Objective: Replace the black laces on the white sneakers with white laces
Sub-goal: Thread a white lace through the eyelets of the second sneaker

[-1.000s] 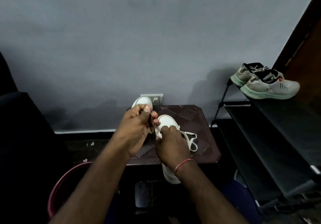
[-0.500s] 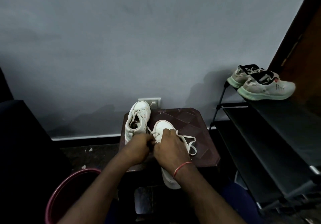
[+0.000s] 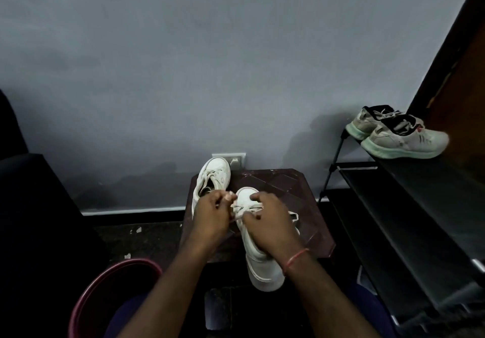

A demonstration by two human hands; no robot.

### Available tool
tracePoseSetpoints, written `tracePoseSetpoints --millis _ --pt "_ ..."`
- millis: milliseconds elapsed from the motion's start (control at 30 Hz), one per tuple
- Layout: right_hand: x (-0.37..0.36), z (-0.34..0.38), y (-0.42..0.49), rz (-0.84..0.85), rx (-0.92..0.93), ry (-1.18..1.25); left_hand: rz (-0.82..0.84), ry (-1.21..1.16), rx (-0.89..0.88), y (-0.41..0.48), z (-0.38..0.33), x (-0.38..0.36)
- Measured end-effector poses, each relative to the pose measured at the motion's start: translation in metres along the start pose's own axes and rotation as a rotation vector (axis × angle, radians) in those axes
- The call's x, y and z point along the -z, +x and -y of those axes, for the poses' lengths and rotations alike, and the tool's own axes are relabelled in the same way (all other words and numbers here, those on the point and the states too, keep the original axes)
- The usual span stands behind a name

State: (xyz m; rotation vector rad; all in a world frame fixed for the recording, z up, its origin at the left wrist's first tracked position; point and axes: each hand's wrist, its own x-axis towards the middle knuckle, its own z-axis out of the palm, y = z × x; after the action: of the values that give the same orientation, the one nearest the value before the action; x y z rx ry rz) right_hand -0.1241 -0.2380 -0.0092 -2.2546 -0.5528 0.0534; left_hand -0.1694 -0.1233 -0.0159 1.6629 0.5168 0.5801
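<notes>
1. Maroon tub (image 3: 110, 274): one, on the floor left of and nearer to us than the brown table (image 3: 288, 188). Its inside is too dark for us to tell any contents.
2. Black shoe rack (image 3: 420, 219): one, right of the table. Its top shelf holds two grey trainers (image 3: 404, 141), side by side.
3. White sneakers, two, both on the table:
   - near sneaker (image 3: 259, 264), with its heel overhanging the table's near edge;
   - far sneaker (image 3: 215, 172), at the table's far-left corner, toe toward the wall.
4. Open room: we note bare table top right of the near sneaker, out to the right edge.
5. White lace (image 3: 294, 217): threaded in the near sneaker, with a loop lying on the table to its right.
6. Left hand (image 3: 210, 217): fingers curled, thumb and forefinger pinching the lace beside the near sneaker's toe.
7. Right hand (image 3: 270, 222): fingers curled over the near sneaker's laced front, gripping it.
</notes>
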Motion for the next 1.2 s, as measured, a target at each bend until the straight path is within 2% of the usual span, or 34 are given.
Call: tracePoseSetpoints --millis 67,100,167,267,400,467,600,667,733,867,933,1033,1067,1200 --pt "0.016 -0.005 0.005 -0.133 -0.057 0.073 0.065 0.424 -0.139 0.005 0.016 -0.001" --pt "0.022 -0.008 0.009 -0.148 -0.073 0.051 0.117 0.545 -0.169 0.005 0.02 -0.003" --pt "0.024 -0.015 0.016 -0.059 -0.079 -0.089 0.186 0.724 -0.235 0.006 0.026 -0.009" --pt "0.014 -0.02 0.02 0.134 -0.143 -0.189 0.206 0.852 -0.289 0.007 0.023 -0.014" --pt "0.004 -0.028 0.021 0.096 -0.211 -0.234 0.23 0.996 -0.287 0.01 0.017 -0.014" --pt "0.001 -0.029 0.021 0.08 -0.228 -0.258 0.236 0.9 -0.22 0.009 0.012 -0.013" --pt "0.0 -0.031 0.021 0.087 -0.222 -0.28 0.275 0.127 0.101 0.007 0.002 0.011" --pt "0.001 -0.03 0.021 0.089 -0.215 -0.288 0.213 -0.163 0.148 -0.001 0.0 0.018" --pt "-0.001 -0.029 0.021 0.111 -0.213 -0.287 0.133 -0.323 0.152 -0.009 0.002 0.015" --pt "-0.003 -0.03 0.023 0.129 -0.221 -0.16 0.075 -0.35 0.143 -0.017 0.009 -0.004" --pt "-0.003 -0.04 0.027 0.181 -0.271 0.122 0.087 -0.372 0.187 -0.014 0.015 -0.01" --pt "0.004 -0.045 0.035 0.237 -0.478 0.721 0.109 -0.402 0.221 -0.01 0.022 -0.021" --pt "0.003 -0.049 0.04 0.21 -0.532 0.779 0.102 -0.367 0.219 -0.008 0.025 -0.024" --pt "-0.005 -0.052 0.064 0.115 -0.489 0.483 -0.013 -0.114 0.162 0.002 0.031 -0.033"
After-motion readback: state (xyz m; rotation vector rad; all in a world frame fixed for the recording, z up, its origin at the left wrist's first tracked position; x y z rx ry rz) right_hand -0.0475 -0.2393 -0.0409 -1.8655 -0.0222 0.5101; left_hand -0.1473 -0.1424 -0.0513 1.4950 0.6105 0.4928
